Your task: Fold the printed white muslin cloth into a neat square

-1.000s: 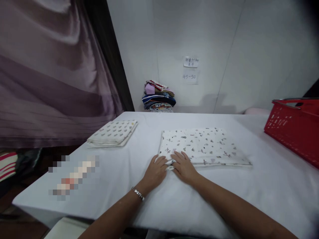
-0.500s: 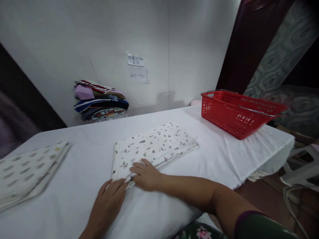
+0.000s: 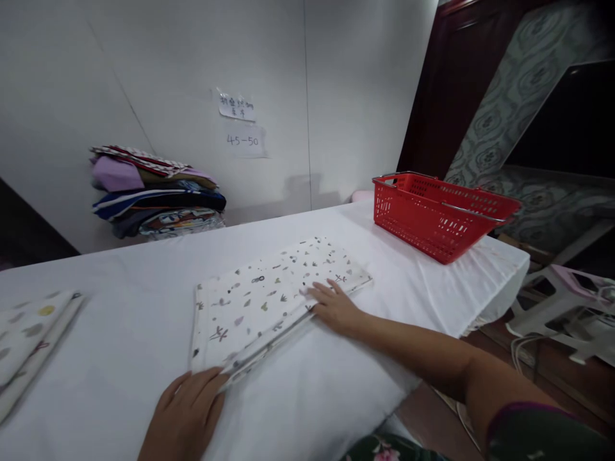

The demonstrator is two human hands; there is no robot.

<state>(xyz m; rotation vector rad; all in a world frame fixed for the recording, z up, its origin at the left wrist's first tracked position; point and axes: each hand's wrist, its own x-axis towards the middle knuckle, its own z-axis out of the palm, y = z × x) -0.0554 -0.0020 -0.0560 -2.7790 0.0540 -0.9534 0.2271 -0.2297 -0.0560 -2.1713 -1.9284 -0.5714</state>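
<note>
A folded white cloth (image 3: 269, 288) printed with small plants and shapes lies on the white-covered table in front of me. My left hand (image 3: 185, 410) is at its near left corner, fingers together and curled over the edge, holding it. Along the near edge, further right, my right hand (image 3: 336, 310) rests on the fabric with its fingers stretched out and apart. The layered edge between both hands is slightly raised. A second folded cloth (image 3: 29, 339), printed with larger leaf-like spots and a yellow dot, lies at the far left, partly outside the view.
A red plastic basket (image 3: 432, 221) with metal handles stands on the table (image 3: 144, 275) at the back right. Behind the table's far left edge is a stack of folded fabrics (image 3: 158, 192). Paper notes (image 3: 240, 121) hang on the wall. A white stool (image 3: 567, 307) and cables are at right.
My right hand has slid rightward along the cloth's near edge, away from my left hand. My left hand stays at the near left corner. The view has turned somewhat right.
</note>
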